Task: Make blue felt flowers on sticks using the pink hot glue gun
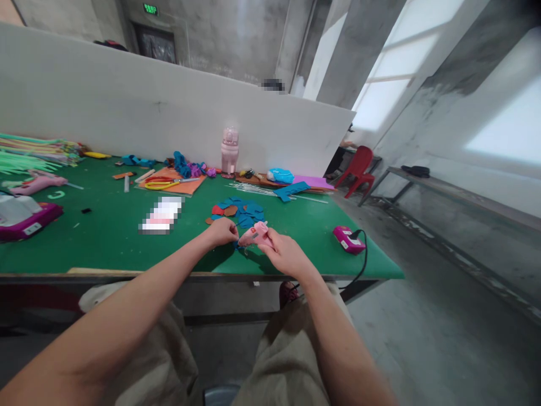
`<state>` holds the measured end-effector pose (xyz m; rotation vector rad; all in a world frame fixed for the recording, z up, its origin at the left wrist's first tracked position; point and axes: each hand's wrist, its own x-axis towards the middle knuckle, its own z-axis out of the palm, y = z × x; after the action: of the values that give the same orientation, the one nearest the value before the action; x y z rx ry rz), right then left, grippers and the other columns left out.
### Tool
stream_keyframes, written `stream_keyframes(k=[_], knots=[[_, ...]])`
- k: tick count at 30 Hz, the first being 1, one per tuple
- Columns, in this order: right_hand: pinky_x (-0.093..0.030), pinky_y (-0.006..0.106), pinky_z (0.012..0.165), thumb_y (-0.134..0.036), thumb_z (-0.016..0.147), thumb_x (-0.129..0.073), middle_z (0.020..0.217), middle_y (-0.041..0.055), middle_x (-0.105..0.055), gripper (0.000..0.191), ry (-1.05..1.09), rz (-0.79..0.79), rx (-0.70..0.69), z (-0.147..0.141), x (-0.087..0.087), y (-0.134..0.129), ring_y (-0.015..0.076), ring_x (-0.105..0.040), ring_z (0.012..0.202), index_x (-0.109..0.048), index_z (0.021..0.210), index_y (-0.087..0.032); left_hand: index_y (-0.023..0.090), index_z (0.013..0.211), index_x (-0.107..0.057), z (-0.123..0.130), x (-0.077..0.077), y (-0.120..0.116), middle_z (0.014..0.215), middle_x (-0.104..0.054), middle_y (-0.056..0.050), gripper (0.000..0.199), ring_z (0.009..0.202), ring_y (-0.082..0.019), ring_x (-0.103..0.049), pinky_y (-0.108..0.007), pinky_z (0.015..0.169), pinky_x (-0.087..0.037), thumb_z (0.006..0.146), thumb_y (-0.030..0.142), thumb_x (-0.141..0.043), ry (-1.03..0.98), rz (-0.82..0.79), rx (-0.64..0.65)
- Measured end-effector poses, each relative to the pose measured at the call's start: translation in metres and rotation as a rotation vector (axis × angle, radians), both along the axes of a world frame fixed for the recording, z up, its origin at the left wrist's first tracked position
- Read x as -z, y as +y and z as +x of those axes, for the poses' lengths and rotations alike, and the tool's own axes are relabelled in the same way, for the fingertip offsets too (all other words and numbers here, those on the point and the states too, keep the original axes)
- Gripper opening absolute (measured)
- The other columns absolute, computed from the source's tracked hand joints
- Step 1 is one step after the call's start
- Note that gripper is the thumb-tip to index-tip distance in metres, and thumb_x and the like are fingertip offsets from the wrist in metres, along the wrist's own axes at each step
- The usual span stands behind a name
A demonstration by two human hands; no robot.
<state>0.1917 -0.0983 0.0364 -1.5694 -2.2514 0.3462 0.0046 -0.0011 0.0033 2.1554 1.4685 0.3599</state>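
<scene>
My right hand (284,251) is wrapped round a pink hot glue gun (255,234), its nozzle pointing left toward my other hand. Close to that nozzle, the fingers of my left hand (223,232) are pinched together. Something small and dark blue shows below the fingertips, but I cannot make out its kind. Just beyond both hands lies a loose pile of cut blue pieces (251,213). An orange-red piece (217,210) and a brown piece (230,211) sit among them on the green tabletop (198,206).
A pink bottle (230,151) stands by the white partition (169,113). Yellow-handled scissors (163,184) rest on orange sheets (190,186). On the right is a magenta power strip (349,239) with a black cable. Another pink glue gun (38,183) and pipe cleaners (34,155) lie left.
</scene>
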Motion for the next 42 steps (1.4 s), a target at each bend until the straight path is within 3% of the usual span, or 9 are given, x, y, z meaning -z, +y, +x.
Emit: stream_keyframes(k=[30, 42], knots=[[-0.034, 0.026, 0.067, -0.033, 0.086, -0.039, 0.100, 0.0105, -0.061, 0.034, -0.119, 0.008, 0.022, -0.0002, -0.0012, 0.0004, 0.0218, -0.057, 0.088, -0.042, 0.116, -0.016, 0.013, 0.063, -0.067, -0.0002, 0.0001, -0.0001, 0.057, -0.063, -0.002, 0.016, 0.058, -0.014, -0.054, -0.022, 0.050, -0.034, 0.059, 0.027, -0.060, -0.001, 0.000, 0.009], [-0.032, 0.026, 0.063, -0.034, 0.086, -0.038, 0.097, 0.0101, -0.062, 0.028, -0.166, 0.026, 0.048, 0.0015, -0.0033, -0.0003, 0.0215, -0.057, 0.083, -0.045, 0.105, -0.015, 0.013, 0.063, -0.067, -0.0008, 0.0023, 0.0017, 0.059, -0.064, -0.003, 0.013, 0.060, -0.015, -0.056, -0.022, 0.051, -0.035, 0.059, 0.022, -0.058, -0.016, 0.009, 0.013]])
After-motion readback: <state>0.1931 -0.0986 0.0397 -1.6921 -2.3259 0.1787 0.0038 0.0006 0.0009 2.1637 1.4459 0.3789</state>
